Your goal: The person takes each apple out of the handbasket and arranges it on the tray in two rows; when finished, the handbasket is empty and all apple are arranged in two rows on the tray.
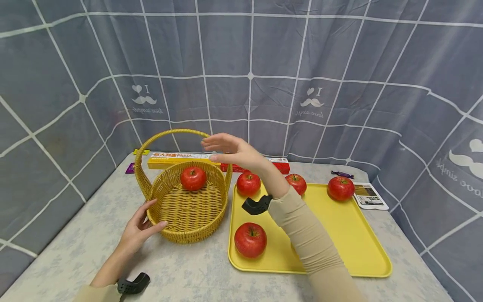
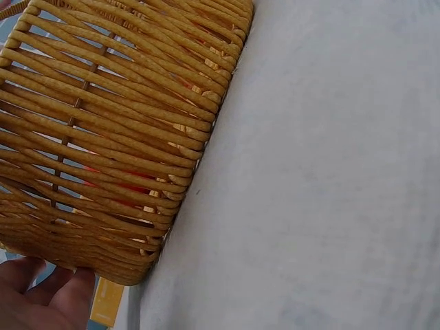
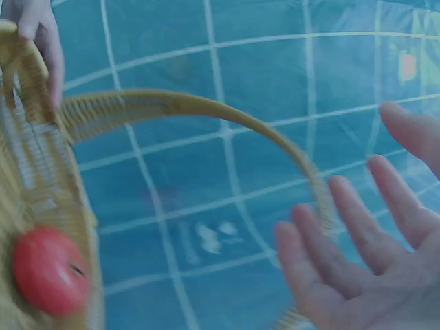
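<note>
A woven yellow basket (image 1: 188, 233) with a tall arched handle (image 1: 140, 176) stands on the table, one red apple (image 1: 193, 178) lying inside near its back wall. My left hand (image 1: 137, 230) grips the basket's left front rim, thumb over the edge and fingers along the outside wall. In the left wrist view those fingertips (image 2: 75, 292) touch the wicker. My right hand (image 1: 237, 151) is raised by the right side of the handle, holding nothing. Its fingers are spread and nearly straight in the right wrist view. Under the right arm lies a yellow tray (image 1: 339, 235) bearing several red apples (image 1: 250, 240).
Behind the basket lie a yellow pasta box (image 1: 162, 161) and a red box (image 1: 279, 166). A purple wrapper (image 1: 130, 168) is at the left, a dark wrapped candy (image 1: 342, 174) and a white packet (image 1: 371, 196) at the right. A grey checked curtain (image 1: 226, 100) encloses the table.
</note>
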The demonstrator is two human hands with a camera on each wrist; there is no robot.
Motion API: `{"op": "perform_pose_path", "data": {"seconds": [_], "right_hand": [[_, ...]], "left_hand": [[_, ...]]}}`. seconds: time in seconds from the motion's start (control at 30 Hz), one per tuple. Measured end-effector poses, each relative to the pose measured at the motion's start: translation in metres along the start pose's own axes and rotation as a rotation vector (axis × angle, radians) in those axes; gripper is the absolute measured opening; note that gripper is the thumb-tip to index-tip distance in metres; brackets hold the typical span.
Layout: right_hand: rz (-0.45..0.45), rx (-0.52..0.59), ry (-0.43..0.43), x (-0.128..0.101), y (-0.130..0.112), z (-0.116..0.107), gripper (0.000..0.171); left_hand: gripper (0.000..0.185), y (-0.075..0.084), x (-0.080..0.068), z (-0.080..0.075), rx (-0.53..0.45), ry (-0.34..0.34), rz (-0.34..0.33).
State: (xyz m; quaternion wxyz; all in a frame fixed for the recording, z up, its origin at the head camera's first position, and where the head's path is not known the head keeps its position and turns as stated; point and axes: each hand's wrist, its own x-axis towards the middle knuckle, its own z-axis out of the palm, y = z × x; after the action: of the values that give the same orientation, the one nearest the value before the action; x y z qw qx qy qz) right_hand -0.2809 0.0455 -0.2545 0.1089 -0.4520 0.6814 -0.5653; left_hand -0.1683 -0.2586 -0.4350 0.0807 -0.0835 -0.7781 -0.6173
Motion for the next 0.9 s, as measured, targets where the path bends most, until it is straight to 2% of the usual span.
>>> {"op": "perform_pose_path", "data": {"seconds": [0.13,0.33,0.57,0.9], "right_hand": [[0.007,0.086,0.059,0.020,0.026,0.023,0.043],[0.103,0.160,0.174,0.037,0.073,0.048,0.043],[0.190,0.086,0.299,0.043,0.102,0.065,0.045],[0.266,-0.007,0.326,0.039,0.126,0.073,0.052]], "left_hand": [[0.071,0.001,0.000,0.000,0.000,0.001,-0.003],[0.071,0.002,-0.001,0.000,0.000,0.005,-0.009],[0.073,-0.001,0.001,0.001,0.035,0.007,-0.026],[0.070,-0.001,-0.001,-0.001,0.003,-0.005,-0.018]]}}
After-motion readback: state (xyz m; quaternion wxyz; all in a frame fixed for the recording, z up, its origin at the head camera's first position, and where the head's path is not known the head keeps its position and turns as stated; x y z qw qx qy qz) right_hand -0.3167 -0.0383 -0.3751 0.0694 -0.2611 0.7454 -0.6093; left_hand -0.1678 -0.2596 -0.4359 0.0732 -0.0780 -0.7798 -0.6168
